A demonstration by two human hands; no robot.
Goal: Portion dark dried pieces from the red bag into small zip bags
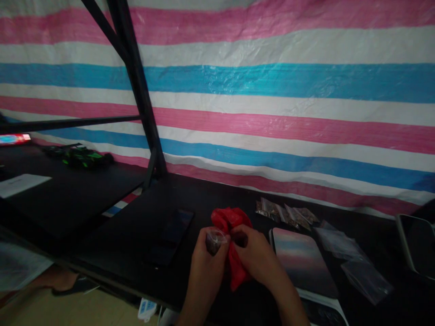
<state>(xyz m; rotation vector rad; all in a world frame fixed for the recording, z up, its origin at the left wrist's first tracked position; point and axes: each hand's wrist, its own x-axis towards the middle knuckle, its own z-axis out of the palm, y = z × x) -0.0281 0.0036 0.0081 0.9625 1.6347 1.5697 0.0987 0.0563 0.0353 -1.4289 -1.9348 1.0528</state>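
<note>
My left hand (209,258) is closed around a small clear plastic bag (214,242) with something dark in its lower part. My right hand (253,253) has its fingers curled in a pinch at the bag's right edge, and the fingertips of both hands almost meet. Under and behind the hands lies a crumpled red plastic bag (229,217), partly covered by them. Right of my right hand is a digital scale (302,256) with a shiny square plate. Behind it lie several small filled clear bags (285,213) with brownish contents.
Flat clear bags (353,253) lie right of the scale, and a phone-like device (418,244) leans at the far right. A dark phone (175,235) lies left of my hands. A green toy car (84,156) stands on the left table, past a black metal post (139,90). Striped sheeting (288,108) hangs behind.
</note>
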